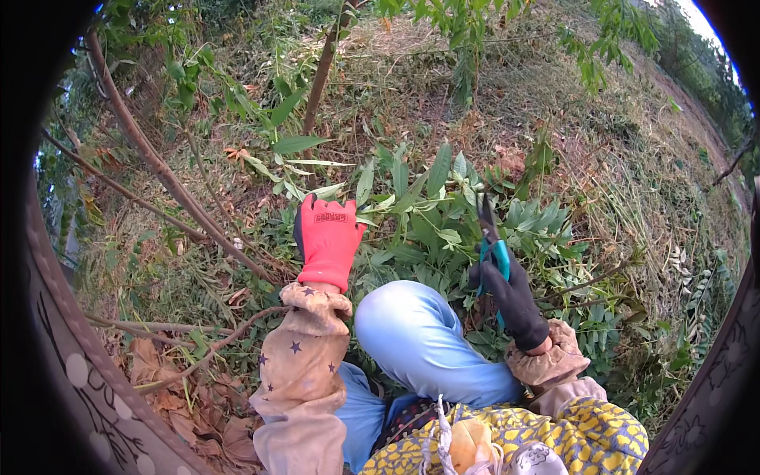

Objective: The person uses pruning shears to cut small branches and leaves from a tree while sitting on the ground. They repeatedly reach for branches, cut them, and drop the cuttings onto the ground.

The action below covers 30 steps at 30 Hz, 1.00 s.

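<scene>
My left hand [332, 234], in a red glove with dark fingers, is closed around leafy green stems [409, 205] whose leaves spread out on both sides of it. My right hand [513, 297], in a black glove, grips the teal handles of pruning shears [490, 237]. Their dark blades point away from me, just right of the leafy stems; whether they touch a stem I cannot tell. Below both hands is my bent knee in light blue trousers [409, 332]. Dense green foliage [433, 261] lies between my hands.
Bare brown branches [160, 166] rise at the left, and a thin trunk [320, 77] stands beyond my left hand. Dry brown leaves [219, 421] cover the ground at lower left. Cut dry grass [404, 53] lies farther ahead. Leafy twigs hang at the top.
</scene>
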### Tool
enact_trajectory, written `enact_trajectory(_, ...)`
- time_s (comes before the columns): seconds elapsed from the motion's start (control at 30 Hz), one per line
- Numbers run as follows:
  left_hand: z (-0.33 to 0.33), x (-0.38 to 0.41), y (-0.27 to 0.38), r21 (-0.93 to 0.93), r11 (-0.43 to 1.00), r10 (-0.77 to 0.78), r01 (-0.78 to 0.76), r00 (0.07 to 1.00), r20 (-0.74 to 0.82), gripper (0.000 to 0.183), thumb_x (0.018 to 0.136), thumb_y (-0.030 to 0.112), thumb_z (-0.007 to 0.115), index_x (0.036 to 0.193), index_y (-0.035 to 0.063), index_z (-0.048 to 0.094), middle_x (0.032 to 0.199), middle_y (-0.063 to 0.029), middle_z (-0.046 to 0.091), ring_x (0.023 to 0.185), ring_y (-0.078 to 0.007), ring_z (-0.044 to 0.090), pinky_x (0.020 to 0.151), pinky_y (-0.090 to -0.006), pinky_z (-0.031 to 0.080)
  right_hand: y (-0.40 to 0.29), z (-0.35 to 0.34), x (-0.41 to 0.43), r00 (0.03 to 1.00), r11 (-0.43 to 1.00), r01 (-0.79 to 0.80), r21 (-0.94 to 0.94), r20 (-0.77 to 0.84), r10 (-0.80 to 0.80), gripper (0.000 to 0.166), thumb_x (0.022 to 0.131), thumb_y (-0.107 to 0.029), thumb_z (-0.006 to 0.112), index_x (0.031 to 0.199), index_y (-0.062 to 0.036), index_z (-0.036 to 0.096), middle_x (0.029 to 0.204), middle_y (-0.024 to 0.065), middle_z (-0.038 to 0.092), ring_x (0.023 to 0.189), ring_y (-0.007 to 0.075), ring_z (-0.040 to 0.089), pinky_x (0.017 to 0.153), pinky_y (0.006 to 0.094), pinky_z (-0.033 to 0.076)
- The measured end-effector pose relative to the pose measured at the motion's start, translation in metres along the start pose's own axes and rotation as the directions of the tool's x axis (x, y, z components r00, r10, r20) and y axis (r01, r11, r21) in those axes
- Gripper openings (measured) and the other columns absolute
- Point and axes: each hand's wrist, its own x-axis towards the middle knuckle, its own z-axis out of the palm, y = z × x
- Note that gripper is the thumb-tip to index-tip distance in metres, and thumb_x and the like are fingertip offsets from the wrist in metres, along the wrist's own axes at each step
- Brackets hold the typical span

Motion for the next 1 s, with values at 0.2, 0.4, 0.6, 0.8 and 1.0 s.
enact_trajectory(0.2, -0.011, 0.000, 0.012, -0.071, 0.997, 0.007, -0.009, 1.000, -0.029, 0.044, 0.080, 0.046, 0.069, 0.113, 0.0171, 0.065, 0.093, -0.0027, 0.066, 0.100, -0.0231, 0.057, 0.108, -0.0431, 0.032, 0.007, 0.018, 0.011, 0.980, 0.918, -0.032, -0.394, 0.171, 0.107, 0.043, 0.094, -0.036, 0.060, 0.122, -0.0040, 0.051, 0.090, 0.0159, 0.059, 0.078, 0.0241, 0.058, 0.074, 0.0388, 0.047)
enact_trajectory(0.4, -0.011, 0.002, 0.014, -0.064, 0.998, 0.029, -0.027, 0.999, 0.037, 0.042, 0.080, 0.046, 0.068, 0.111, 0.0171, 0.065, 0.093, -0.0034, 0.066, 0.100, -0.0232, 0.058, 0.109, -0.0430, 0.031, 0.008, 0.035, 0.036, 0.987, 0.932, 0.014, -0.363, 0.153, 0.045, 0.044, 0.093, -0.034, 0.061, 0.123, -0.0033, 0.053, 0.090, 0.0173, 0.062, 0.081, 0.0247, 0.060, 0.074, 0.0385, 0.048)
enact_trajectory(0.6, -0.003, -0.001, 0.012, -0.053, 0.997, 0.054, -0.056, 0.998, -0.033, 0.039, 0.080, 0.048, 0.067, 0.104, 0.0174, 0.064, 0.090, -0.0052, 0.065, 0.097, -0.0247, 0.058, 0.110, -0.0451, 0.030, 0.027, 0.046, 0.046, 0.996, 0.955, 0.027, -0.296, 0.084, -0.002, 0.039, 0.092, -0.032, 0.065, 0.113, -0.0011, 0.055, 0.087, 0.0142, 0.062, 0.077, 0.0219, 0.058, 0.072, 0.0376, 0.047)
enact_trajectory(0.8, 0.000, -0.001, 0.010, -0.071, 0.996, 0.055, -0.055, 0.998, -0.011, 0.042, 0.079, 0.047, 0.069, 0.109, 0.0188, 0.064, 0.094, -0.0048, 0.064, 0.102, -0.0239, 0.056, 0.111, -0.0455, 0.028, 0.020, 0.046, 0.041, 0.997, 0.963, 0.011, -0.270, 0.071, 0.008, 0.032, 0.091, -0.026, 0.067, 0.107, -0.0004, 0.058, 0.083, 0.0102, 0.060, 0.075, 0.0157, 0.054, 0.069, 0.0337, 0.046)
enact_trajectory(1.0, -0.007, -0.014, 0.000, -0.183, 0.982, 0.015, -0.037, 0.992, -0.124, 0.054, 0.073, 0.037, 0.076, 0.121, 0.0190, 0.060, 0.110, -0.0051, 0.061, 0.115, -0.0233, 0.052, 0.113, -0.0482, 0.028, 0.015, 0.048, 0.040, 0.996, 0.993, -0.089, -0.071, -0.005, 0.089, 0.018, 0.092, -0.019, 0.065, 0.092, -0.0037, 0.057, 0.070, -0.0019, 0.051, 0.063, 0.0079, 0.045, 0.056, 0.0267, 0.040)
